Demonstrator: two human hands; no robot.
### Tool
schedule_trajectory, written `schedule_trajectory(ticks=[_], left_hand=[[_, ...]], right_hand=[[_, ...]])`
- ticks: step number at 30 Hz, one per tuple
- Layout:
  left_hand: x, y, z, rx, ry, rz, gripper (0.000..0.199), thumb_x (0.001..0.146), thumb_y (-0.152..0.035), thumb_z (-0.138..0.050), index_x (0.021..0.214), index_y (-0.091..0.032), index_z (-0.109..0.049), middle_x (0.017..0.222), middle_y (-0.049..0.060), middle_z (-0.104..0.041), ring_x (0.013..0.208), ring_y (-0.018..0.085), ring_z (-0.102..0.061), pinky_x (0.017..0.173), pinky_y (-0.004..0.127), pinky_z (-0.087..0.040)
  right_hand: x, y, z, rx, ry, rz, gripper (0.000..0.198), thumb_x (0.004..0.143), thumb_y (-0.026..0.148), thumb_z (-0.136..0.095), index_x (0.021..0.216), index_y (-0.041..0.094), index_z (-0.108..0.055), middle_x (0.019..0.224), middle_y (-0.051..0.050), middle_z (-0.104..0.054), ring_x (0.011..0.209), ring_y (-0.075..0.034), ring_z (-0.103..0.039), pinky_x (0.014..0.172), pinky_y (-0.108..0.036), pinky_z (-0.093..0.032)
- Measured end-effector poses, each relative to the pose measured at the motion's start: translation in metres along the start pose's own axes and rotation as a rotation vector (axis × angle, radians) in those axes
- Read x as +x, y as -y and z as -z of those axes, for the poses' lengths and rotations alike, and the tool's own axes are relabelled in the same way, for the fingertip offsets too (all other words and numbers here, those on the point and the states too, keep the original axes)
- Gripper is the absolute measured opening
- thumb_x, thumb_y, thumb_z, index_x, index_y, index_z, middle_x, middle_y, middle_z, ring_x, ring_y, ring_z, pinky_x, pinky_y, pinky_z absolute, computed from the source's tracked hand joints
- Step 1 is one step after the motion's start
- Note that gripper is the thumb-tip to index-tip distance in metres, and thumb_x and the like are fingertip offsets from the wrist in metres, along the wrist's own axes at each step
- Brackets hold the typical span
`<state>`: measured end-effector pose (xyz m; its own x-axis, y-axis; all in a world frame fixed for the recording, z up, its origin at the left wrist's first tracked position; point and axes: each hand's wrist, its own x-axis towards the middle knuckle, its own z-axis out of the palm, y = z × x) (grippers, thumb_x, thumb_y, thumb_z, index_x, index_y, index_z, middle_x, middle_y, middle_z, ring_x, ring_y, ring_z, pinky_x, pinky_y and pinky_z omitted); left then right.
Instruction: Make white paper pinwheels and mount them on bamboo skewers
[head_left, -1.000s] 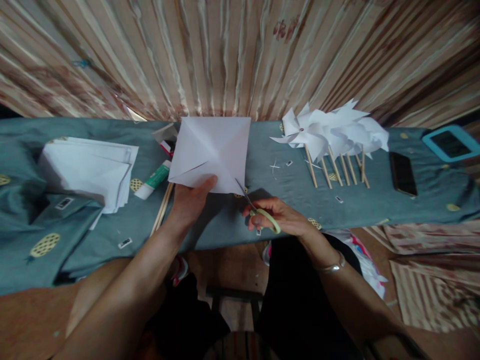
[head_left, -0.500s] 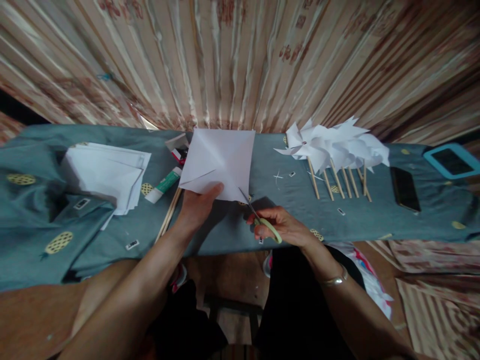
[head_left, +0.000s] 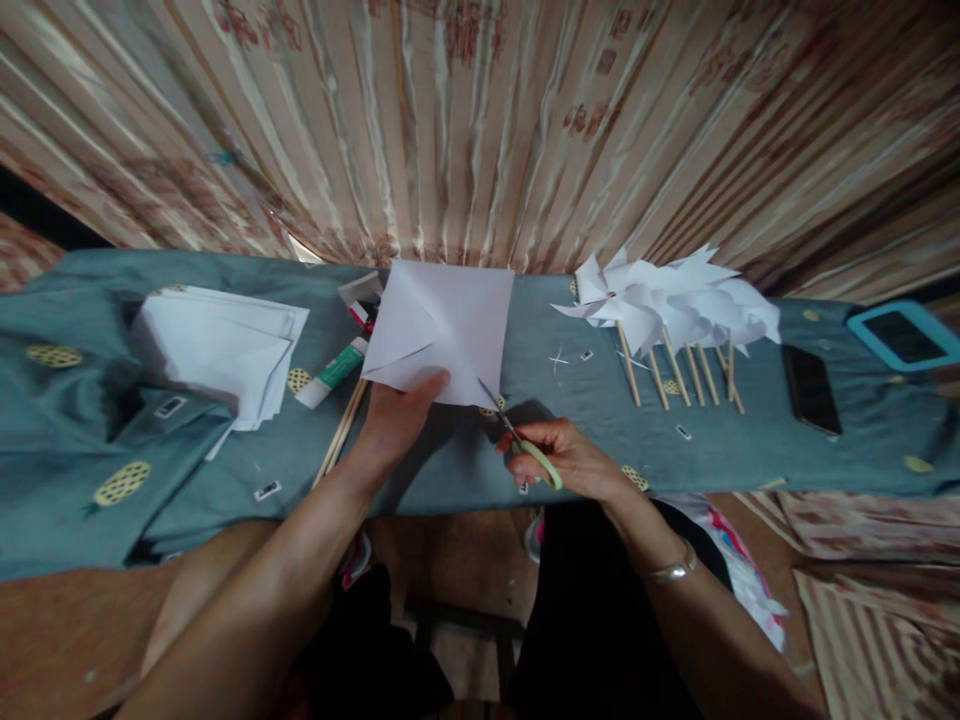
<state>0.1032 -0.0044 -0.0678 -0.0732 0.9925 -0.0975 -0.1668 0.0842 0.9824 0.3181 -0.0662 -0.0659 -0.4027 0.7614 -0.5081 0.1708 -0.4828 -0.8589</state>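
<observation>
A white square sheet of paper (head_left: 442, 320) with diagonal creases is pinched at its near edge by my left hand (head_left: 401, 415), thumb on top. One slit shows in the sheet, running in from its near left corner. My right hand (head_left: 559, 455) grips a pair of scissors (head_left: 541, 466) with light green handles. Their blades lie at the sheet's near right corner, on the diagonal crease; whether the blades are fully closed is hard to make out.
Left on the cloth-covered table (head_left: 420, 490) lie stacked paper sheets (head_left: 217, 345), a glue stick (head_left: 334, 372), wooden sticks (head_left: 341, 432) and a small open box (head_left: 362, 295). To the right are several paper pinwheels (head_left: 667, 295) on sticks, a phone (head_left: 812, 390) and a blue-framed device (head_left: 904, 335). A curtain (head_left: 480, 130) hangs behind.
The view has shifted slightly. Both hands, the paper and the scissors keep nearly the same places relative to each other, with the scissor blades still at the near right corner.
</observation>
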Motion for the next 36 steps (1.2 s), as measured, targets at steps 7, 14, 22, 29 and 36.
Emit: schedule_trajectory(ticks=[7,14,22,29,36], left_hand=[[-0.005,0.005,-0.005,0.015,-0.021,0.039,0.035,0.061,-0.031,-0.079,0.092,-0.022,-0.067,0.101,0.005,-0.075,0.103,0.027,-0.068,0.097,0.042,-0.052],[-0.006,0.005,-0.005,0.04,-0.02,0.065,0.035,0.061,-0.033,-0.079,0.093,-0.023,-0.068,0.102,0.004,-0.076,0.104,0.028,-0.068,0.099,0.042,-0.051],[-0.004,0.011,-0.002,0.031,0.018,-0.011,0.036,0.066,-0.031,-0.078,0.1,-0.024,-0.069,0.094,0.004,-0.075,0.106,0.028,-0.068,0.099,0.044,-0.05],[-0.006,0.008,-0.006,-0.03,0.072,0.043,0.041,0.063,-0.029,-0.079,0.101,-0.02,-0.068,0.105,0.007,-0.074,0.107,0.028,-0.067,0.103,0.046,-0.049],[-0.007,0.007,-0.006,-0.02,0.068,0.059,0.04,0.063,-0.029,-0.079,0.1,-0.02,-0.068,0.106,0.008,-0.074,0.107,0.029,-0.066,0.104,0.047,-0.048]], right_hand=[[-0.001,0.008,-0.006,-0.012,-0.038,0.002,0.051,0.062,0.055,-0.087,0.086,0.016,-0.066,0.062,0.005,-0.062,0.056,-0.008,-0.057,0.054,-0.021,-0.048],[-0.002,0.009,-0.005,-0.013,-0.052,-0.015,0.053,0.058,0.056,-0.088,0.086,0.016,-0.067,0.062,0.006,-0.062,0.055,-0.008,-0.056,0.054,-0.021,-0.048],[-0.002,0.009,-0.005,0.017,-0.061,-0.031,0.055,0.054,0.057,-0.09,0.084,0.017,-0.067,0.06,0.006,-0.062,0.053,-0.008,-0.055,0.054,-0.022,-0.049],[-0.001,0.008,-0.005,0.01,-0.046,-0.008,0.055,0.055,0.056,-0.089,0.084,0.016,-0.066,0.062,0.006,-0.06,0.056,-0.008,-0.053,0.053,-0.021,-0.044],[0.0,0.008,-0.006,0.014,-0.068,-0.006,0.055,0.054,0.057,-0.089,0.083,0.016,-0.066,0.06,0.005,-0.059,0.054,-0.009,-0.054,0.053,-0.022,-0.045]])
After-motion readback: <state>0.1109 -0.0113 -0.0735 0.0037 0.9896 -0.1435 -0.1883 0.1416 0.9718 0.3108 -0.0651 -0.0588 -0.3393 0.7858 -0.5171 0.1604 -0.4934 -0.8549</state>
